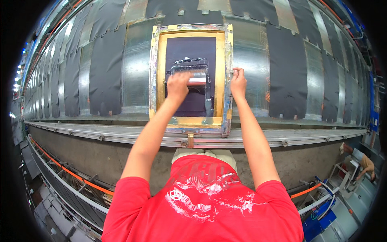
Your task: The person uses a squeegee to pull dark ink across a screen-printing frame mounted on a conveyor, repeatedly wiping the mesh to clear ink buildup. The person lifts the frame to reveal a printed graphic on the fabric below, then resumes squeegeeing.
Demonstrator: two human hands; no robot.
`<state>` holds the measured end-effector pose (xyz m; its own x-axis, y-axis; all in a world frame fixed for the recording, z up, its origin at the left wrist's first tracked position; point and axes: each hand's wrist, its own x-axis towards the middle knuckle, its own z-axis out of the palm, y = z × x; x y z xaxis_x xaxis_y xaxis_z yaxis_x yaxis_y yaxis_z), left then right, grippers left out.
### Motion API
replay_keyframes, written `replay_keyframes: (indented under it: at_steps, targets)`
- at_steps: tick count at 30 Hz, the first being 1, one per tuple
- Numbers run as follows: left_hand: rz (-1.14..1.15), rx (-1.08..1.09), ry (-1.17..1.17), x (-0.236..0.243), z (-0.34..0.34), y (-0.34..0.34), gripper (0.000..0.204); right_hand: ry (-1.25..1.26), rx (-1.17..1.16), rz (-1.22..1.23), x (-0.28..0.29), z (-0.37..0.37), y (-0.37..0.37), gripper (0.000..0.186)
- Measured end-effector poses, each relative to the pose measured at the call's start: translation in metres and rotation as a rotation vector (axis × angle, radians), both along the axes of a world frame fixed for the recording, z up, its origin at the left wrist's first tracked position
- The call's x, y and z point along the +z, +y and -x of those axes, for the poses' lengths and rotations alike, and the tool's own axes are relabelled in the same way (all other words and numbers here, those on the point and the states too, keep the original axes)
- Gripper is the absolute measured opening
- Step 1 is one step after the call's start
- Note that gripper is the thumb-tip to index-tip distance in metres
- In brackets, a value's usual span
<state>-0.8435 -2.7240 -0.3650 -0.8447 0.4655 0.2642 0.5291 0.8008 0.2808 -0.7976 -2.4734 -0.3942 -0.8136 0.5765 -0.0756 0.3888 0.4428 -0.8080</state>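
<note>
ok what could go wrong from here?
Left hand grips the squeegee toward its left side, so pressure could be uneven.

Right hand is only at the right edge of the frame; the frame might shift.

Glossy dark ink runs down right of the squeegee and could smear.

There is one left hand (178, 85) and one right hand (238, 82), one squeegee (197, 79), one screen frame (229, 52), one long table (250, 52), one red shirt (229, 226) and one other person (366, 163). Dark cloth pieces (286, 72) number more than ten, the farthest too small to count.
</note>
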Motion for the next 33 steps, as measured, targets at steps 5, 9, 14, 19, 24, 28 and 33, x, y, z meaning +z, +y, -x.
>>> replay_keyframes:
  at_steps: [5, 9, 14, 19, 24, 28, 33]
  targets:
    - [-0.001, -0.082, -0.013, -0.011, -0.093, -0.027, 0.036, 0.065, -0.033, -0.043, -0.007, 0.003, 0.008, 0.022]
    - [-0.070, -0.042, -0.081, -0.003, -0.061, -0.022, 0.035, 0.084, -0.025, -0.050, -0.010, 0.003, 0.006, 0.021]
    - [0.032, 0.022, -0.050, 0.013, 0.033, 0.002, 0.039, 0.029, 0.007, -0.038, -0.011, 0.002, 0.004, 0.022]
    - [0.105, 0.034, -0.092, 0.004, -0.026, 0.001, 0.041, 0.060, -0.029, 0.041, -0.011, 0.002, 0.009, 0.024]
    - [0.047, -0.102, -0.050, -0.006, -0.111, -0.031, 0.037, 0.104, -0.030, 0.012, -0.025, 0.012, 0.022, 0.023]
    - [-0.087, -0.130, -0.102, 0.010, -0.125, -0.050, 0.042, 0.217, -0.039, -0.113, -0.013, 0.024, 0.022, 0.022]
    - [-0.133, -0.097, -0.171, 0.032, -0.131, -0.092, 0.049, 0.195, -0.041, -0.004, 0.040, 0.031, -0.033, 0.021]
